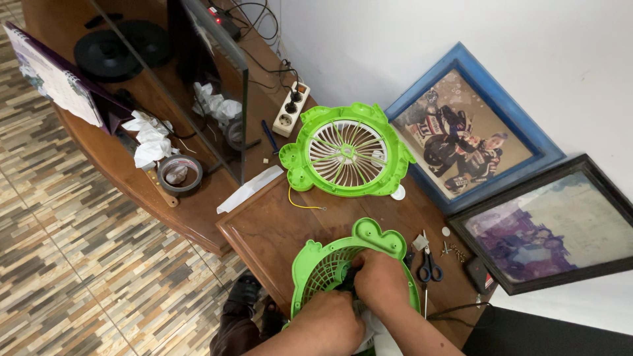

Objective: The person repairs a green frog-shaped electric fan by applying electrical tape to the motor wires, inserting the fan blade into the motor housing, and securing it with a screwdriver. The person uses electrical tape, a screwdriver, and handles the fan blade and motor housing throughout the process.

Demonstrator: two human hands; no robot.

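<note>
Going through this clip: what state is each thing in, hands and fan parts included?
Near fan shell: propped on edge, both hands in it.
Left hand: closed on the shell's middle.
Right hand: pressed on the hub.
Far fan shell: lying flat, apart, untouched.
Scissors: shut, on the table.
Power strip: plugs in.
Tape roll: lying flat.

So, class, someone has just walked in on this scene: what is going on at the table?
A person works with both bare hands on a green fan housing half at the near edge of a wooden table. The left hand and right hand both press into its grille middle, around a dark part that is mostly hidden. The other green grille half lies apart, farther up the table. Scissors and loose screws lie to the right.
</note>
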